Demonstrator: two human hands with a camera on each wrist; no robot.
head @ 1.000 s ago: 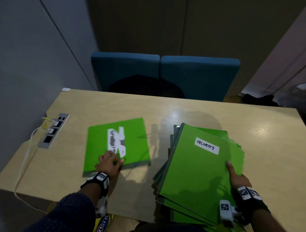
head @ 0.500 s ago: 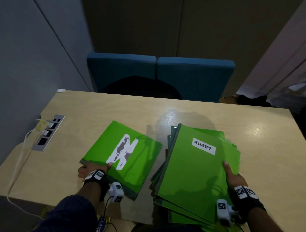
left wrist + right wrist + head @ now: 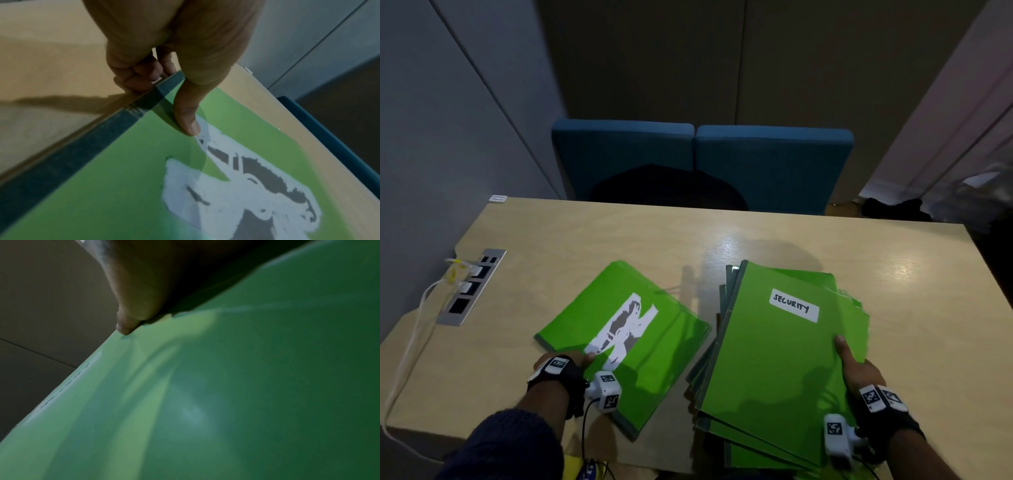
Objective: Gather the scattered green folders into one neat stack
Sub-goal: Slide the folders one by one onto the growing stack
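I'm looking down at a light wooden table (image 3: 592,240). My left hand (image 3: 565,365) is gripping a single green folder (image 3: 654,346) at its dark spine edge: in the left wrist view the thumb (image 3: 187,113) is lying on top of the cover and the fingers (image 3: 133,76) are curling underneath the edge. This folder (image 3: 123,170) is carrying a white and grey torn patch (image 3: 625,330) on its cover and is sitting angled on the table, its near corner hanging over the table's front edge. It's lying just left of the stack, close to it but not on it.

My right hand (image 3: 859,371) is holding the stack of green folders (image 3: 767,363) at its right side, thumb (image 3: 842,347) pressing on the top cover; the fingers underneath are hidden, so I'm reading it as a grip from the thumb alone. The top folder is showing a white label (image 3: 793,305) reading SECURITY. The stack is fanning out unevenly, edges of lower folders sticking out at left and near side, and the near end is overhanging the table edge. The right wrist view is mostly blurred green cover (image 3: 226,394) with the thumb tip (image 3: 125,327) on its edge.

On the left of the table a metal socket panel (image 3: 472,286) is sitting with a white cable (image 3: 410,346) plugged in. Two blue chairs (image 3: 702,161) are standing behind the far edge.
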